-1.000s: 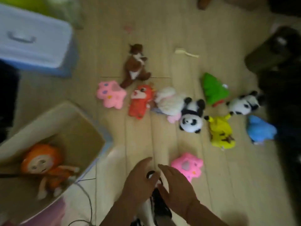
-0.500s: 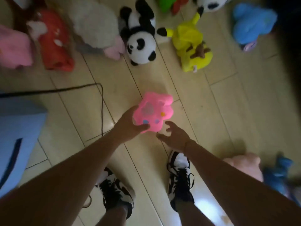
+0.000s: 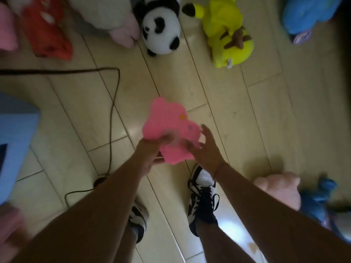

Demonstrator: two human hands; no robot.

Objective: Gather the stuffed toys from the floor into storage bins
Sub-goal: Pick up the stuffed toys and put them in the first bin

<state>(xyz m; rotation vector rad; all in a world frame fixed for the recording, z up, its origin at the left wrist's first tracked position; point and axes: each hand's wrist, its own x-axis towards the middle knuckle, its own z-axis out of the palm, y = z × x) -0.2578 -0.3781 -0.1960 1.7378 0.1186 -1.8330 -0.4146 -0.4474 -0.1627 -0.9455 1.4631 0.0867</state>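
The pink toy (image 3: 167, 133) has come up off the floor (image 3: 247, 118), left hand (image 3: 150, 154) gripping it, right hand (image 3: 206, 149) spread open against it, ready for binning.

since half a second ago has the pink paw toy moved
Yes. The pink paw toy has come nearer the black-and-white shoe, gripped by the left hand.

Left hand (image 3: 152, 149) grip blurred; blue bin (image 3: 15, 141) cut off.
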